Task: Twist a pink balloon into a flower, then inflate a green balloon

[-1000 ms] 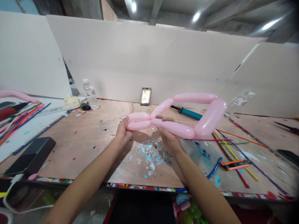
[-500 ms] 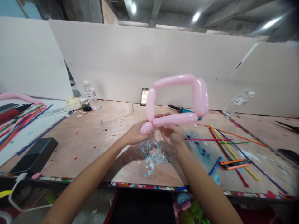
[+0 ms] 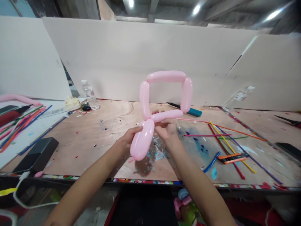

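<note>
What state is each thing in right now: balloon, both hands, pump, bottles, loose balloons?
Pink balloon: inflated, twisted into a square loop with a tail bubble hanging down.
Left hand: gripping the tail bubble by the twist.
Right hand: pinching the loop's lower segment.
Teal pump: lying flat on the table.
Water bottle: upright, capped.
Second bottle: lying tilted against the wall.
Long balloons: uninflated, scattered.

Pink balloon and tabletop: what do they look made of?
Pink balloon: likely thin latex, smooth and glossy; light glints on its inflated, twisted segments, held by the left hand and right hand. Tabletop: seemingly plywood, matte, with visible grain and paint specks.
</note>
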Tool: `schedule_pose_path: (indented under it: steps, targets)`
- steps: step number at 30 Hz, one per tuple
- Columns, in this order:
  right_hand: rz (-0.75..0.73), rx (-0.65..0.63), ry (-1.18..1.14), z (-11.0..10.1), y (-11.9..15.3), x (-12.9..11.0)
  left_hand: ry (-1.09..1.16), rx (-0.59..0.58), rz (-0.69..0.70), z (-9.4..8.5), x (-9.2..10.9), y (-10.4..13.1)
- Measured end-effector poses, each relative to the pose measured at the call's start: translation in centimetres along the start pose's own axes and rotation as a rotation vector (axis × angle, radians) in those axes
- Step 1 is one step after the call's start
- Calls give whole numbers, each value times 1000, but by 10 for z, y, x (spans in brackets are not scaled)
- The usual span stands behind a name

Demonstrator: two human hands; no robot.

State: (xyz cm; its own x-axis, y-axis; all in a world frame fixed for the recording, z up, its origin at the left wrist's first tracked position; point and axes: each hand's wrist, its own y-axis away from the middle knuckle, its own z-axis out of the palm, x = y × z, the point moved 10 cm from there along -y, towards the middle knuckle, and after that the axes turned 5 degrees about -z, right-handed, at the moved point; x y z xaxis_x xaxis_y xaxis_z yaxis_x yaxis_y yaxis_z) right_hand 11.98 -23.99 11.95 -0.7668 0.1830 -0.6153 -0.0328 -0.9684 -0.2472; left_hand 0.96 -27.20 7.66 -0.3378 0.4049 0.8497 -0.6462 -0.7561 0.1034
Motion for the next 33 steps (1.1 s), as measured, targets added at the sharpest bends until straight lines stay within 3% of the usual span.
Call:
schedule_pose_path:
  steps: [3, 6, 7, 10, 13, 15, 19, 24, 26, 29, 31, 33]
  targets:
    - [-14, -2, -11, -1, 0, -6, -275, 143, 44, -8, 11, -1]
    - [-71, 3, 34, 0, 3, -16, -533, 504, 394, -20, 54, 21]
    - [-92, 6, 64, 1, 6, -19, -583, 555, 483, -16, 63, 29]
    - [-144, 7, 130, 12, 15, -26, -690, 443, 530, 12, 65, 32]
    - [-180, -44, 161, 32, 25, -34, -679, 436, 466, 17, 63, 30]
    - [-178, -75, 178, 42, 29, -38, -576, 370, 358, 12, 56, 23]
    - [-118, -155, 192, 52, 29, -39, -197, 61, 42, 11, 21, 15]
    - [-65, -170, 132, 52, 26, -33, 22, -49, -176, 11, -9, 12]
    - [-92, -161, 150, 52, 25, -35, -22, 43, -64, -1, 4, 4]
    - [-191, -147, 244, 54, 24, -42, -145, 293, 281, -24, 48, 9]
    - [-245, -113, 288, 52, 24, -45, -298, 267, 354, -16, 61, 13]
    - [-265, -70, 305, 49, 24, -43, -502, 185, 346, 1, 61, 12]
